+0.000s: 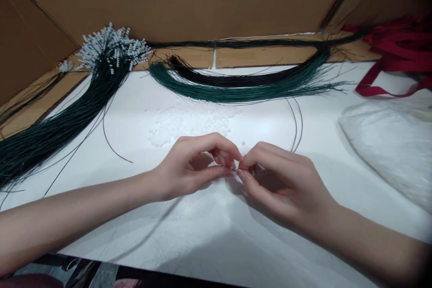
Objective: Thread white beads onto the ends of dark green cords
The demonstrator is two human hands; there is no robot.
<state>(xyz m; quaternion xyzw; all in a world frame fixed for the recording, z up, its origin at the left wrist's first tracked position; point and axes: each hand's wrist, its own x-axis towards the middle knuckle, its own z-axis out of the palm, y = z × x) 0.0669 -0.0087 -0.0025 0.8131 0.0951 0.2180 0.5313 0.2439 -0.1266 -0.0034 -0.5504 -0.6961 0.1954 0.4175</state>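
Observation:
Over the middle of the white table, my left hand [185, 168] and my right hand [293, 184] meet at the fingertips. Thumb and forefinger of my left hand pinch a thin dark wire [234, 170], whose tip shows between the two hands. My right hand is closed in a pinch on the same piece, and a short beaded stretch of the wire [259, 172] runs under its fingers. Most of that wire is hidden by my fingers. Just beyond my left hand lies a loose spread of small white beads [192, 119].
At the left lies a thick bundle of dark green wires [74, 108] with white beaded tips [113, 47]. Green and black wires [232, 90] curve along the back. Red ribbon [381, 74] and a clear plastic bag [391, 139] are at the right. Cardboard [189, 0] walls the back.

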